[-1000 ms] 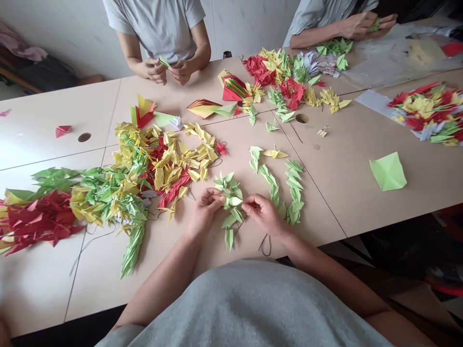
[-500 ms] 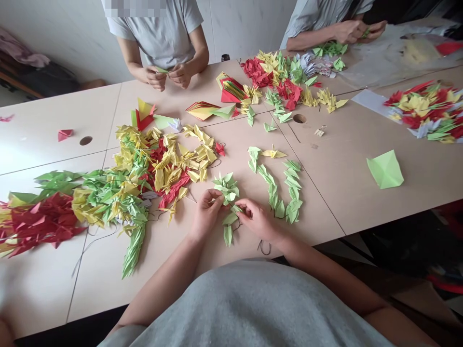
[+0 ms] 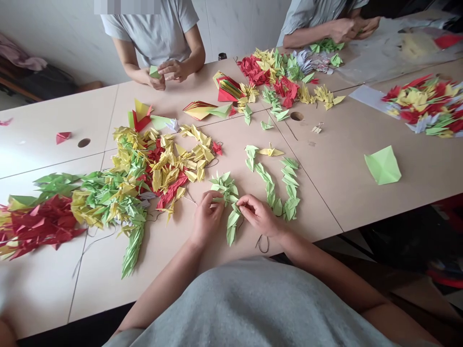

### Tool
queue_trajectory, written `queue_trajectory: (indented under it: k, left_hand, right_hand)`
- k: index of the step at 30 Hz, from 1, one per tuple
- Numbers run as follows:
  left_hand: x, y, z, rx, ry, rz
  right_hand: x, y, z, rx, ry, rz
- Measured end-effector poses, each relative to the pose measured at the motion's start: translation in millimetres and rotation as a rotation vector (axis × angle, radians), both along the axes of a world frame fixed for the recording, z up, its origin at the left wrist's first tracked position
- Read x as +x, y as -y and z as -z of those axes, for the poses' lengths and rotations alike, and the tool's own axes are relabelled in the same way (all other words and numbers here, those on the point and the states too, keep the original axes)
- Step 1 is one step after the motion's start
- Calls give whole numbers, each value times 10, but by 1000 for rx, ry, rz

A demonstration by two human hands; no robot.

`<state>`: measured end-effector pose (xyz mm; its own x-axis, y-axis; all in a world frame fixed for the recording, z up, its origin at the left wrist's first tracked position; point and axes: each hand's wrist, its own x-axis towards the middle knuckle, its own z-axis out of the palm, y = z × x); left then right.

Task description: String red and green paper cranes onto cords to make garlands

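A short string of green folded paper cranes [image 3: 232,225] hangs and lies between my hands near the table's front edge. My left hand [image 3: 209,214] is closed, thumb and fingers pinching the upper left part of the string. With thumb and forefinger, my right hand [image 3: 256,212] pinches the string's right side at mid-length. A dark thread loop [image 3: 262,244] lies just below my right hand. Beyond it rests a longer curved string of green cranes [image 3: 266,179], with a yellow crane [image 3: 270,151] by its upper end.
To the left lie heaped yellow crane strings [image 3: 164,168], green ones [image 3: 108,193] and red ones [image 3: 43,224]. A green paper square [image 3: 382,165] and a binder clip [image 3: 317,127] are at right. Two people opposite handle green paper; mixed cranes [image 3: 427,103] lie at far right.
The lower green cranes between my hands now hang closer together in one line. My hands stay nearly in place. The person opposite has turned the green paper upward.
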<state>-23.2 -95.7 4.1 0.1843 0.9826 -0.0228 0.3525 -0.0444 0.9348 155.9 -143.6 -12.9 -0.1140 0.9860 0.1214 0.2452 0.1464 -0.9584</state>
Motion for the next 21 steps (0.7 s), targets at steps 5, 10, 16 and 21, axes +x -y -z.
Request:
queue_trajectory:
  k: [5, 10, 16, 21]
  left_hand:
    - [-30, 148, -66, 280, -160, 52]
    - [0, 255, -5, 92, -95, 175]
    - [29, 208, 8, 39, -4, 242]
    - [25, 193, 22, 19, -19, 191]
  right_hand:
    - [6, -20, 21, -44, -66, 31]
    - [7, -34, 36, -62, -90, 55]
    - [8, -29, -1, -67, -54, 41]
    - [14, -19, -38, -80, -27, -3]
